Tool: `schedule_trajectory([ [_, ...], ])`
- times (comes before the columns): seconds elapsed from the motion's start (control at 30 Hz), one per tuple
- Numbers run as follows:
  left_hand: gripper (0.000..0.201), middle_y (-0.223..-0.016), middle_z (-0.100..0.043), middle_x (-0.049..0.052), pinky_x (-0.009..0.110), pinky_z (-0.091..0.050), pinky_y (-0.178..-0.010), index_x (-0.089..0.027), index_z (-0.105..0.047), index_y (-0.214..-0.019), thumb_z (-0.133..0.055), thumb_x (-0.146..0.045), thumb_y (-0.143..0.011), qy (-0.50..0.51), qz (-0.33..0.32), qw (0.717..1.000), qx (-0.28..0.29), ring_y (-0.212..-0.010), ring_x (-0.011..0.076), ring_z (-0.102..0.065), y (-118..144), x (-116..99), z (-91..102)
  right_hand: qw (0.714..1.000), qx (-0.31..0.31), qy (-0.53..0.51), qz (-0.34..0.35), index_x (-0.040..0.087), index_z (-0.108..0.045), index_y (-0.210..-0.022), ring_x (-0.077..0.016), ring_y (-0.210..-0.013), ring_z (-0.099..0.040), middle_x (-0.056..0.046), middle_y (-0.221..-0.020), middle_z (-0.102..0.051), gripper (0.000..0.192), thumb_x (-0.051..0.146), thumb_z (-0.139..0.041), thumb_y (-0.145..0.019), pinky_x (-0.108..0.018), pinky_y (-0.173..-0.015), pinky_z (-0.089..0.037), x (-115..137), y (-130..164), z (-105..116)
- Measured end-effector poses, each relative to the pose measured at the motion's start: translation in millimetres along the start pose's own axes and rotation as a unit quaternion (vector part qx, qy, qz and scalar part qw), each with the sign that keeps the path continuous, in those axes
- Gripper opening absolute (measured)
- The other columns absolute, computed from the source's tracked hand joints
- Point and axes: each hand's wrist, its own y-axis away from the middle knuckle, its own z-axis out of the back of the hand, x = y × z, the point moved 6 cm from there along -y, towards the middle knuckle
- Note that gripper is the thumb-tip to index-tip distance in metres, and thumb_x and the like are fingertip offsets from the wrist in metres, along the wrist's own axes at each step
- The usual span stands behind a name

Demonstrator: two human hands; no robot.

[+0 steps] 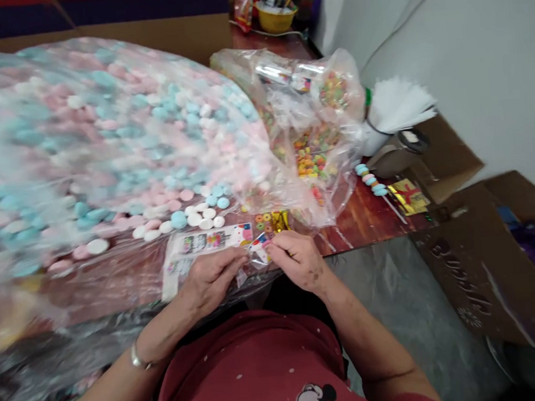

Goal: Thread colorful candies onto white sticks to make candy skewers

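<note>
From the head view, a very big clear bag (102, 134) lies on the desk (367, 217), full of pink, blue and white round candies. It is blurry, and its left side is cut off by the edge. Next to it, a smaller clear bag (312, 128) holds tiny ring candies in many colors. A yellow bowl (275, 19) sits far back; what is in it is hard to make out.

At the front of the desk, just before the person's belly, lies a flat printed packet (210, 243). It is long from left to right, and its right end points at the fingers. The left hand (209, 280) rests on the packet with fingers closed down on it. The right hand (295, 257) pinches the right end, fingers together. The hands hide that end, so the small thing between the fingertips is hard to tell.
</note>
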Motion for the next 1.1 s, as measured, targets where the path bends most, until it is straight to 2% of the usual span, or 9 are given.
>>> schedule_trajectory([
  [0.13, 0.024, -0.065, -0.071, 0.000, 0.021, -0.050, -0.055, -0.020, -0.071, -0.086, -0.052, -0.035, -0.089, -0.063, -0.058, 0.996, -0.015, -0.053, 0.0140, -0.063, 1.1, -4.6, -4.7, 0.998, -0.022, 0.028, 0.059, 0.019, -0.058, -0.079, -0.0132, -0.073, -0.054, -0.001, -0.074, -0.060, 0.017, 0.022, -0.047, -0.092, -0.024, -0.070, -0.042, 5.1, 5.7, 7.3],
  [0.4, 0.028, -0.066, -0.072, -0.001, 0.018, -0.049, -0.053, -0.020, -0.069, -0.082, -0.049, -0.036, -0.092, -0.082, -0.086, 0.993, 0.027, -0.054, 0.0121, -0.064, -4.2, -24.4, -21.2, 0.974, -0.123, 0.149, 0.118, 0.020, -0.053, -0.064, -0.0135, -0.061, -0.049, 0.000, -0.058, -0.055, 0.039, 0.034, -0.040, -0.099, -0.029, -0.063, -0.038, 12.4, 28.4, 23.1],
  [0.53, 0.030, -0.069, -0.073, 0.001, 0.020, -0.053, -0.058, -0.020, -0.072, -0.087, -0.048, -0.037, -0.091, -0.064, -0.077, 0.995, -0.020, -0.059, 0.0143, -0.067, -3.8, -18.4, -17.7, 0.948, -0.223, 0.221, 0.050, 0.020, -0.061, -0.088, -0.0140, -0.071, -0.057, -0.003, -0.077, -0.065, 0.027, 0.031, -0.039, -0.099, -0.027, -0.066, -0.044, -15.9, 42.5, 82.3],
  [0.63, 0.028, -0.081, -0.077, 0.003, 0.024, -0.056, -0.066, -0.020, -0.073, -0.091, -0.052, -0.038, -0.089, -0.032, -0.056, 0.996, -0.061, -0.068, 0.0174, -0.070, -3.0, -11.3, -12.5, 0.840, -0.310, 0.446, 0.013, 0.019, -0.061, -0.099, -0.0182, -0.081, -0.059, -0.008, -0.088, -0.067, 0.025, 0.029, -0.038, -0.100, -0.030, -0.070, -0.044, -46.8, 55.4, 144.9],
  [0.7, 0.024, -0.083, -0.077, 0.004, 0.025, -0.056, -0.069, -0.020, -0.073, -0.090, -0.055, -0.035, -0.088, -0.014, -0.041, 0.997, -0.065, -0.070, 0.0176, -0.070, -2.6, -8.1, -12.3, 0.824, -0.309, 0.475, 0.007, 0.018, -0.063, -0.093, -0.0196, -0.074, -0.054, -0.009, -0.078, -0.064, 0.027, 0.034, -0.041, -0.099, -0.032, -0.064, -0.039, -71.3, 58.2, 176.0],
  [0.8, 0.021, -0.079, -0.076, 0.004, 0.024, -0.055, -0.068, -0.018, -0.072, -0.087, -0.055, -0.030, -0.089, 0.030, -0.011, 0.998, -0.057, -0.068, 0.0161, -0.068, -2.7, -4.1, -14.5, 0.824, -0.303, 0.477, 0.023, 0.022, -0.060, -0.071, -0.0181, -0.058, -0.043, -0.004, -0.055, -0.047, 0.038, 0.043, -0.043, -0.098, -0.032, -0.054, -0.028, -95.5, 56.8, 198.9],
  [0.9, 0.023, -0.076, -0.074, 0.004, 0.024, -0.053, -0.066, -0.017, -0.072, -0.087, -0.053, -0.031, -0.090, 0.068, 0.014, 0.996, -0.056, -0.069, 0.0152, -0.066, -3.6, 0.6, -13.2, 0.835, -0.295, 0.463, 0.043, 0.023, -0.055, -0.060, -0.0179, -0.052, -0.037, -0.002, -0.049, -0.037, 0.041, 0.040, -0.046, -0.097, -0.033, -0.052, -0.020, -101.5, 54.1, 201.9],
  [1.0, 0.023, -0.075, -0.072, 0.004, 0.023, -0.050, -0.064, -0.017, -0.072, -0.088, -0.054, -0.032, -0.090, 0.091, 0.014, 0.993, -0.075, -0.067, 0.0139, -0.063, -3.4, 4.5, -4.0, 0.840, -0.300, 0.450, 0.049, 0.026, -0.063, -0.070, -0.0208, -0.053, -0.043, -0.003, -0.051, -0.039, 0.032, 0.031, -0.046, -0.097, -0.034, -0.051, -0.020, -92.4, 57.8, 200.8],
  [1.1, 0.023, -0.074, -0.070, 0.003, 0.022, -0.049, -0.064, -0.016, -0.072, -0.085, -0.055, -0.031, -0.089, 0.104, 0.023, 0.990, -0.092, -0.066, 0.0131, -0.061, -1.0, 11.8, 7.3, 0.851, -0.323, 0.414, 0.005, 0.030, -0.069, -0.095, -0.0258, -0.069, -0.056, -0.006, -0.064, -0.053, 0.024, 0.026, -0.045, -0.097, -0.037, -0.056, -0.030, -75.2, 67.6, 198.4],
])
